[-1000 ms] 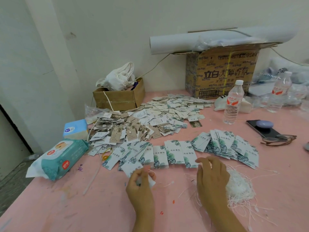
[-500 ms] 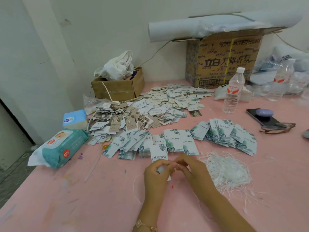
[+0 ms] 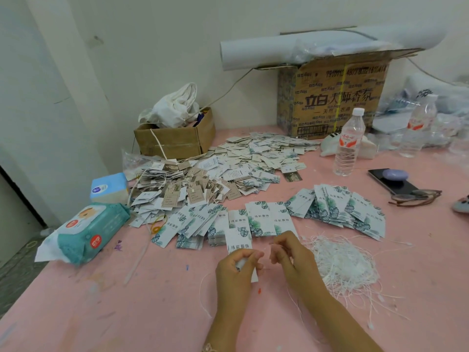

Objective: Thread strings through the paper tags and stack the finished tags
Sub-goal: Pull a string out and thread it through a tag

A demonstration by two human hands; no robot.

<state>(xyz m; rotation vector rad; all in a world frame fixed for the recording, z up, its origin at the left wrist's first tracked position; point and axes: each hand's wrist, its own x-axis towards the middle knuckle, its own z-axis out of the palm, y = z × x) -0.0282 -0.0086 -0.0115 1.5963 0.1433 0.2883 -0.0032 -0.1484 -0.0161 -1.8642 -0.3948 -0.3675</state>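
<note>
The left hand (image 3: pixel 236 271) is gripping one paper tag (image 3: pixel 239 243) in curled fingers just above the pink surface (image 3: pixel 127 313). The right hand (image 3: pixel 291 257) is closing its fingertips in a pinch just beside the tag, apparently on the end of the thin white string (image 3: pixel 201 294). The tag's hole is hiding behind the fingers, so the limp end is likely risking a miss or a fray there. The slack is trailing loose under both wrists and could be snagging on the string heap (image 3: pixel 342 265) just beside the right forearm, dragging extra strands along. A hard tug might be tearing the paper at the hole. Counting: one tag and one string are being worked. One heap is holding strings too tangled to number. The leaf-print tags (image 3: pixel 264 219) are lying in two spreads of dozens, and one large threaded pile (image 3: pixel 203 179) is sitting behind them, seemingly the finished stack. Also standing around are two water bottles (image 3: pixel 349 143), two cardboard boxes (image 3: pixel 175 142), one phone (image 3: pixel 390 185), one pair of glasses (image 3: pixel 416 196) and one wipes pack (image 3: pixel 88 235).
</note>
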